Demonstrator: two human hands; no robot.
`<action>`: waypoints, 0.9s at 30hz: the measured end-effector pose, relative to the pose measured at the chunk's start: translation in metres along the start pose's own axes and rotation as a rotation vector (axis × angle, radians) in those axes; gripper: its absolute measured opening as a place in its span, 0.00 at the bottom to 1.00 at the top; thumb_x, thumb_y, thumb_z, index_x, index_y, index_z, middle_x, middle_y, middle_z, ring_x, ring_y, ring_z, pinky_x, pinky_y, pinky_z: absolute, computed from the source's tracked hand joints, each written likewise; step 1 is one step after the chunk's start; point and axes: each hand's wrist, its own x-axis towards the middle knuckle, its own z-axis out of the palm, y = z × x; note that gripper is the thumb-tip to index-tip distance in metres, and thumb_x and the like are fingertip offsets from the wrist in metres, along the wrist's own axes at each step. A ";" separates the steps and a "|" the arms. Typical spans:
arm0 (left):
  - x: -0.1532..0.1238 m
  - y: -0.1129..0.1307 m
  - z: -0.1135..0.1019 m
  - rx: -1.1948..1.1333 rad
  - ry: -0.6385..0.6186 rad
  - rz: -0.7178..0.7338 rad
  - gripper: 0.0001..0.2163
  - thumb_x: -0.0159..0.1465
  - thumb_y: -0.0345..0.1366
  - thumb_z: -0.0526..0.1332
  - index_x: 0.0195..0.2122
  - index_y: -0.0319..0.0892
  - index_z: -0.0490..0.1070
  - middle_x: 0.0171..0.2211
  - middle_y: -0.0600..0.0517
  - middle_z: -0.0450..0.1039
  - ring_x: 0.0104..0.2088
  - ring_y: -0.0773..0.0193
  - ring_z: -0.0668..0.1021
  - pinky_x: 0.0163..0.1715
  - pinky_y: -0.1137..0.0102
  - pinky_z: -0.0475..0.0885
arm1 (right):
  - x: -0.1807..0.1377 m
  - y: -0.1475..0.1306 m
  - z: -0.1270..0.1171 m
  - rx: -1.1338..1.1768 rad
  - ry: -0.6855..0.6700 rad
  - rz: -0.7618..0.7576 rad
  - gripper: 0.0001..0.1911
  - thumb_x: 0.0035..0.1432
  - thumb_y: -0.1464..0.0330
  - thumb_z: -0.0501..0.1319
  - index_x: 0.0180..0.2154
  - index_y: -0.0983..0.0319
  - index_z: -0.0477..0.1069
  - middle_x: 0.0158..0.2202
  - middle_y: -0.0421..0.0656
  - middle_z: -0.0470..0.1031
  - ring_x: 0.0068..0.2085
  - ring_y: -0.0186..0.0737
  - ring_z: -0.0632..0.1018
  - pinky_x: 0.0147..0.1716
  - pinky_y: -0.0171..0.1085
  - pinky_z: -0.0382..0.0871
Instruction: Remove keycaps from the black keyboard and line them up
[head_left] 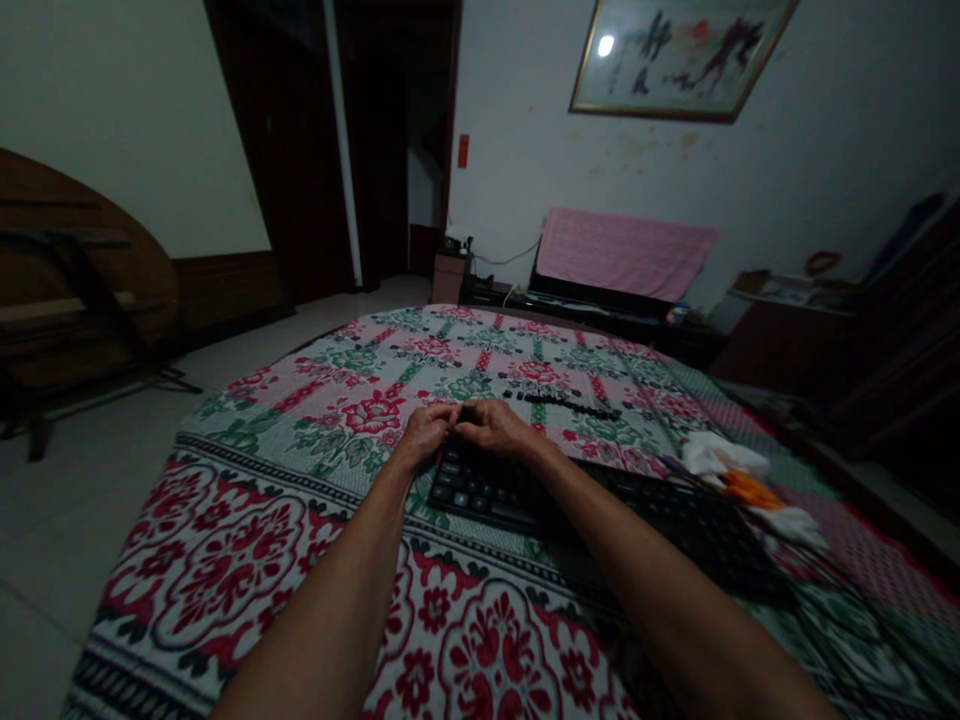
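A black keyboard (480, 488) lies at a slant on the flowered bedspread (337, 560), its right part running under my right forearm. My left hand (429, 433) is at the keyboard's upper left corner, its thumb and fingers pinched together. Close against it, my right hand (496, 426) is curled over the top left keys. Something small and dark shows between the two hands, too dim to name. Just beyond the hands, several small black pieces that look like keycaps (574, 405) lie in a line on the cloth.
White tissue (724, 456) and an orange cloth (750, 490) lie right of the keyboard, near dark cables. Behind the bed stands a low black unit under a pink towel (622, 252). A folded round wooden table (82, 260) leans at the left. The room is dim.
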 end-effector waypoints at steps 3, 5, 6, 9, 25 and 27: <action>-0.001 0.002 0.001 -0.032 -0.002 -0.023 0.11 0.47 0.36 0.59 0.29 0.38 0.76 0.26 0.53 0.73 0.29 0.65 0.73 0.29 0.73 0.65 | -0.002 -0.006 0.000 -0.037 0.010 0.011 0.08 0.50 0.71 0.56 0.31 0.66 0.74 0.24 0.37 0.69 0.25 0.29 0.67 0.25 0.28 0.59; 0.000 0.001 0.002 -0.061 -0.009 -0.036 0.13 0.48 0.37 0.59 0.31 0.38 0.76 0.27 0.52 0.74 0.29 0.64 0.73 0.30 0.73 0.65 | -0.003 -0.008 0.001 -0.059 0.007 0.005 0.08 0.50 0.72 0.56 0.30 0.66 0.73 0.24 0.37 0.69 0.25 0.29 0.66 0.24 0.28 0.58; 0.000 0.001 0.002 -0.072 -0.010 -0.038 0.13 0.47 0.37 0.59 0.32 0.37 0.76 0.27 0.52 0.74 0.30 0.63 0.73 0.30 0.72 0.66 | -0.004 -0.008 0.001 -0.063 0.000 -0.005 0.08 0.50 0.72 0.55 0.30 0.65 0.73 0.24 0.37 0.69 0.25 0.29 0.66 0.24 0.27 0.58; 0.001 0.000 0.003 -0.076 0.003 -0.034 0.14 0.46 0.37 0.60 0.33 0.37 0.76 0.28 0.51 0.75 0.31 0.63 0.74 0.32 0.72 0.66 | -0.004 -0.008 0.002 -0.037 -0.018 -0.021 0.09 0.50 0.72 0.55 0.31 0.65 0.73 0.23 0.36 0.67 0.25 0.29 0.66 0.24 0.27 0.58; -0.008 0.021 0.007 -0.104 0.002 -0.077 0.03 0.40 0.30 0.52 0.15 0.40 0.64 0.16 0.58 0.61 0.22 0.70 0.66 0.24 0.76 0.60 | 0.015 0.007 0.002 0.206 -0.028 0.184 0.06 0.44 0.70 0.58 0.28 0.65 0.70 0.22 0.36 0.68 0.24 0.30 0.67 0.23 0.29 0.60; -0.008 0.021 0.007 -0.103 -0.013 -0.075 0.04 0.40 0.30 0.53 0.16 0.40 0.65 0.16 0.59 0.60 0.22 0.70 0.66 0.24 0.76 0.60 | 0.015 0.008 0.001 0.255 -0.054 0.188 0.06 0.44 0.71 0.58 0.28 0.65 0.70 0.22 0.36 0.69 0.24 0.29 0.68 0.23 0.28 0.60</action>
